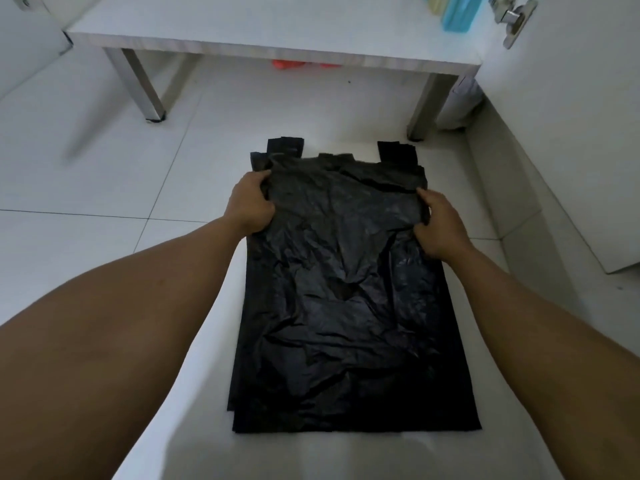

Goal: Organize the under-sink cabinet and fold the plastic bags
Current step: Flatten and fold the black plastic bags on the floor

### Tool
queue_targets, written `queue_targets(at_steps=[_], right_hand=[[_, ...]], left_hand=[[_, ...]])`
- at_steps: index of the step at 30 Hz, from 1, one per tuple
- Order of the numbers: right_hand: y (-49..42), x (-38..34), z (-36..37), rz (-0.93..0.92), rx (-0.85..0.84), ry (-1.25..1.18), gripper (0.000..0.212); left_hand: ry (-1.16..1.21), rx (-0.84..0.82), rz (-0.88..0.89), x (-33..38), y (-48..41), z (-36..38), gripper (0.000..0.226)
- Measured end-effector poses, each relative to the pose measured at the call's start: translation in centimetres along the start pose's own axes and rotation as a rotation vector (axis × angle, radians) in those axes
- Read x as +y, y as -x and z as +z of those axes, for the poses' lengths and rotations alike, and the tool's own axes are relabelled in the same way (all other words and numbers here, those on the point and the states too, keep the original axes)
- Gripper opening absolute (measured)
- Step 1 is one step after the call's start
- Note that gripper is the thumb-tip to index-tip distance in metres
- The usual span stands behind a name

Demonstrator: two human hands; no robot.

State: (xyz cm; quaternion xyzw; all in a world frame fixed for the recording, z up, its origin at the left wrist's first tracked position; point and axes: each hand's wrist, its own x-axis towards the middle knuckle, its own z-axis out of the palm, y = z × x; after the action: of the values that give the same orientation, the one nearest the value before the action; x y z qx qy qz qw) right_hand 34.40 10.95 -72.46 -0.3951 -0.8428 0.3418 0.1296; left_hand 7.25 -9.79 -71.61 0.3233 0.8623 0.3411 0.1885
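A stack of black plastic bags (349,341) lies flat on the white tiled floor, handles pointing away from me. The top bag (343,202) is crumpled and its upper part is lifted off the stack. My left hand (251,202) grips the top bag's left edge near the handle end. My right hand (440,226) grips its right edge at about the same height. Two handle strips (285,145) of the lower bags stick out beyond the top bag.
The cabinet's open floor panel (263,46) stands on metal legs (138,84) straight ahead, with blue and pale items (457,10) on it at the right. An open door with a hinge (512,15) is at the right. Something red (291,64) lies under the cabinet.
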Motion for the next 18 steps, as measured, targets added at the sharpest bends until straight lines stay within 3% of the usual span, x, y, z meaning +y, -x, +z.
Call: queue_targets(at_steps=[3, 8, 13, 17, 18], right_hand=[[0.3, 0.6, 0.7, -0.062, 0.028, 0.011, 0.077], [0.2, 2.1, 1.7, 0.021, -0.054, 0.173, 0.078], [-0.4, 1.7, 2.3, -0.067, 0.151, 0.181, 0.070], [-1.3, 1.6, 2.6, 0.191, -0.003, 0.396, 0.047], [-1.3, 1.7, 2.7, 0.239, -0.035, 0.451, 0.049]], left_hand=[[-0.051, 0.011, 0.079, -0.2, 0.1, 1.1, 0.052], [-0.144, -0.086, 0.001, -1.5, -0.4, 2.6, 0.052], [-0.124, -0.044, 0.096, -1.1, -2.0, 2.6, 0.075], [-0.328, -0.239, -0.039, -1.2, -3.2, 3.0, 0.079], [-0.415, -0.256, -0.087, -1.1, -3.1, 3.3, 0.079]])
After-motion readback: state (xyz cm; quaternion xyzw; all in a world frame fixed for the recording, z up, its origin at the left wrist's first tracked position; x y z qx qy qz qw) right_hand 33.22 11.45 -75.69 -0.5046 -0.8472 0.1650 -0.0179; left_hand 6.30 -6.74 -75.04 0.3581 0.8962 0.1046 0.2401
